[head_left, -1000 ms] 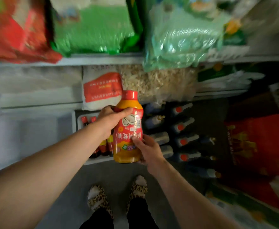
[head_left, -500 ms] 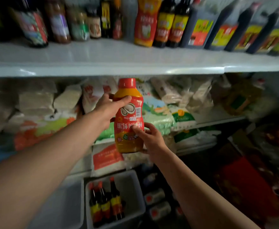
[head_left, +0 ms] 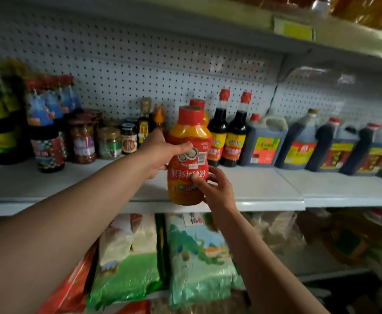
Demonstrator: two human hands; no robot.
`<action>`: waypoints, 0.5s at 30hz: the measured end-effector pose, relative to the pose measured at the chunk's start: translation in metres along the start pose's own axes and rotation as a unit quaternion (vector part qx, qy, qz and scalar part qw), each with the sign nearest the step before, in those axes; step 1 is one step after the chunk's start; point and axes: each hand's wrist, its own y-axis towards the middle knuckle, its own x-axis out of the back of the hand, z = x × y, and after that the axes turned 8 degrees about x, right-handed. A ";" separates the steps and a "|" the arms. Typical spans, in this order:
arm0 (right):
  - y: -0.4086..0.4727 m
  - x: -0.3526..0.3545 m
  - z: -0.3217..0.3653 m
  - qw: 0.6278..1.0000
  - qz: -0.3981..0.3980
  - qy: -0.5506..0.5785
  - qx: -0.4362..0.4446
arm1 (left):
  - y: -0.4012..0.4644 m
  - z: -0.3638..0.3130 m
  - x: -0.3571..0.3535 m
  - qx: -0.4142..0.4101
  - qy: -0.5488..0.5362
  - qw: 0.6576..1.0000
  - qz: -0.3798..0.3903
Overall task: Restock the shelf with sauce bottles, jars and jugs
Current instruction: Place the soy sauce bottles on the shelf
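We are holding an orange sauce bottle (head_left: pixel 189 155) with a red cap upright over the near edge of the white shelf (head_left: pixel 264 189). Our left hand (head_left: pixel 160 152) is wrapping its upper body, thumb lying across the label; our right hand (head_left: pixel 215 189) is gripping the lower right side, fingertips pressing the label. Just behind it a matching bottle (head_left: pixel 200 105) is standing, mostly hidden. Right of that, two dark soy bottles (head_left: pixel 227 132) and a row of dark jugs (head_left: pixel 298 143) are lining the pegboard back; jars (head_left: pixel 95 139) are sitting far left. Bagged goods (head_left: pixel 196 257) are filling the shelf below.
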 end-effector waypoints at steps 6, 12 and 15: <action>0.072 0.004 -0.042 1.000 0.007 -0.007 0.003 | 0.065 0.005 -0.017 0.007 -0.009 1.000 -0.008; 0.118 0.007 -0.058 0.999 0.007 -0.044 0.022 | 0.108 0.006 -0.025 0.008 -0.009 1.000 -0.021; 0.132 0.009 -0.062 0.998 0.014 -0.059 0.020 | 0.123 0.004 -0.025 0.014 0.002 1.000 -0.015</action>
